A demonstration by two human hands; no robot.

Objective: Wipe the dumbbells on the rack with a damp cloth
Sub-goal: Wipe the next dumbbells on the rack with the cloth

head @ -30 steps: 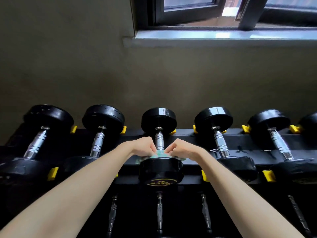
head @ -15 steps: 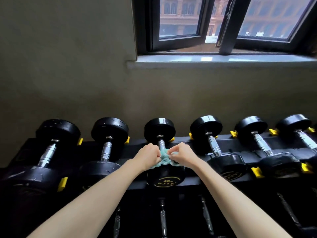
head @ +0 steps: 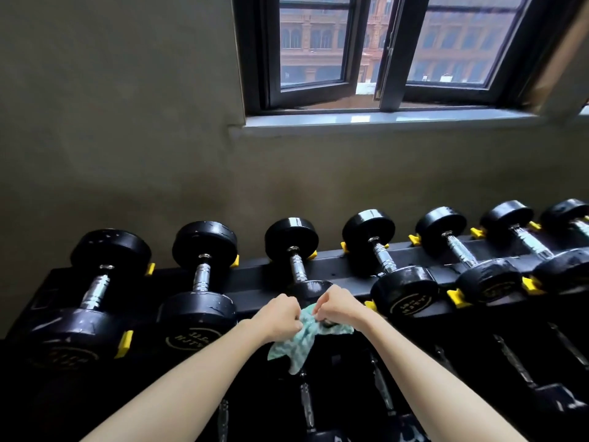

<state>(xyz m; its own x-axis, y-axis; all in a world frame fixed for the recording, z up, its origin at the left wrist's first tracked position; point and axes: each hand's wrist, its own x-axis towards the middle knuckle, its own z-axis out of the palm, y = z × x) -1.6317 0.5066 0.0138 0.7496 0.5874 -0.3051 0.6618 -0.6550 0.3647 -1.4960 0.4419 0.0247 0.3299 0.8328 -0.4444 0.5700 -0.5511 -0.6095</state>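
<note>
A black rack (head: pixel 255 283) stands against a grey-green wall (head: pixel 127 138). Along its top tier a row of dumbbells (head: pixel 202 275) lies with chrome handles running from back edge to front edge, and yellow stops (head: pixel 124 342) sit beside several of the near heads. Two bare forearms reach in from below and meet at the front edge, over the near head of the third dumbbell (head: pixel 298 266) counted from the rack's left end. The cloth (head: pixel 299 342) (teal, with a pale mottled pattern) is bunched between the two hands and lies on that near head, covering most of it. One part spreads rightward under the right wrist, and a loose tail hangs down past the front edge before the dark lower tier. The left hand (head: pixel 282 317) is curled into a fist, its fingers closed round the bunched left part of the cloth. The right hand (head: pixel 339 309) is likewise curled, knuckles up, pinching the cloth's upper fold, though its fingertips are hidden. The two hands are just beside each other, nearly touching. The third dumbbell's handle and far head are bare, and the top of its near head shows a speckled shine just behind the hands. On the lower tier more handles (head: pixel 306 400) show dimly. Above the rack's back edge a window (head: pixel 318 43) with dark frames sits over a pale sill (head: pixel 382 119), one sash ajar.
</note>
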